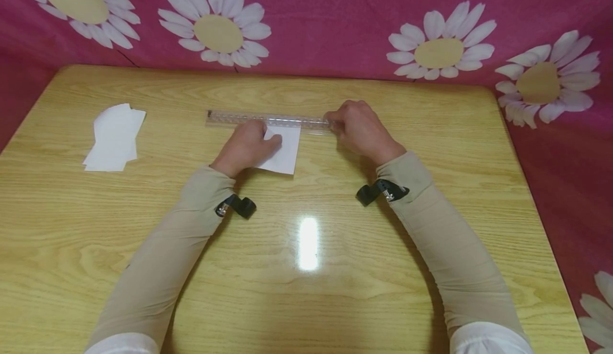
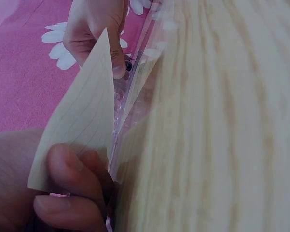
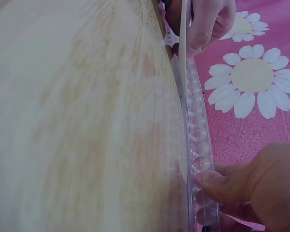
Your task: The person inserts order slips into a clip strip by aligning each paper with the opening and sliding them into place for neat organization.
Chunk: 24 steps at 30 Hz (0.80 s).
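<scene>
A long clear plastic ruler (image 1: 273, 118) lies crosswise toward the back of the table, its left end free. My right hand (image 1: 361, 128) grips its right end; in the right wrist view the thumb (image 3: 219, 186) presses at the ruler's (image 3: 199, 130) edge. My left hand (image 1: 247, 146) holds a small white piece of paper (image 1: 286, 154), thumb laid over it. The paper's top edge meets the ruler's near side. In the left wrist view the paper (image 2: 82, 116) stands raised beside the ruler, with curled fingertips (image 2: 70, 169) against it.
Several white paper pieces (image 1: 114, 138) lie in an overlapping pile at the left of the wooden table (image 1: 287, 301). A magenta cloth with daisies (image 1: 330, 29) hangs behind the table. Dark straps (image 1: 241, 206) sit on both wrists.
</scene>
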Each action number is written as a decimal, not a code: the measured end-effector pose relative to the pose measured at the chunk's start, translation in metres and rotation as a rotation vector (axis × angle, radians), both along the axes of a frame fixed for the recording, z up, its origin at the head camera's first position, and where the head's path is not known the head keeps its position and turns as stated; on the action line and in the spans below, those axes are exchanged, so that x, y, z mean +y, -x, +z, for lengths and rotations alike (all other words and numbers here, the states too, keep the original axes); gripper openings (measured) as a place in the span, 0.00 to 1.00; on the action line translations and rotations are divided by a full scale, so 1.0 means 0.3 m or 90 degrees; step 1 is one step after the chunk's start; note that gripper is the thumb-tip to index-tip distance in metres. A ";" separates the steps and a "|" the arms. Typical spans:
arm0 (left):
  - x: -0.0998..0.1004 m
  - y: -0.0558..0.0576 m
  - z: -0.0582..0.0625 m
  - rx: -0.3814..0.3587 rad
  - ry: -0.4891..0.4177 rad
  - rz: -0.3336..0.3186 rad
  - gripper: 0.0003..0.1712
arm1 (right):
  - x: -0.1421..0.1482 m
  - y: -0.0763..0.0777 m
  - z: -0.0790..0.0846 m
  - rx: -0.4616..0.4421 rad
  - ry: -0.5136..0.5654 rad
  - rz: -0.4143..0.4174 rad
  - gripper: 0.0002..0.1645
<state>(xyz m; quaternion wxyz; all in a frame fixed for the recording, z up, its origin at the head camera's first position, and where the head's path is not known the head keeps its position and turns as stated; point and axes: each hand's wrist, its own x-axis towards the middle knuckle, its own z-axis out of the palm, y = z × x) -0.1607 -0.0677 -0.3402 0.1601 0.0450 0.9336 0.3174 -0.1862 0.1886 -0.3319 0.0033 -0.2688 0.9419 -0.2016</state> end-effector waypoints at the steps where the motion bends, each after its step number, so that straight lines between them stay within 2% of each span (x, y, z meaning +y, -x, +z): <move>1: 0.001 0.000 0.000 -0.001 0.001 -0.001 0.20 | 0.000 0.001 -0.001 0.003 0.000 0.002 0.17; 24: 0.018 0.000 0.005 -0.009 -0.002 -0.002 0.21 | 0.000 0.003 -0.001 0.005 -0.006 0.008 0.16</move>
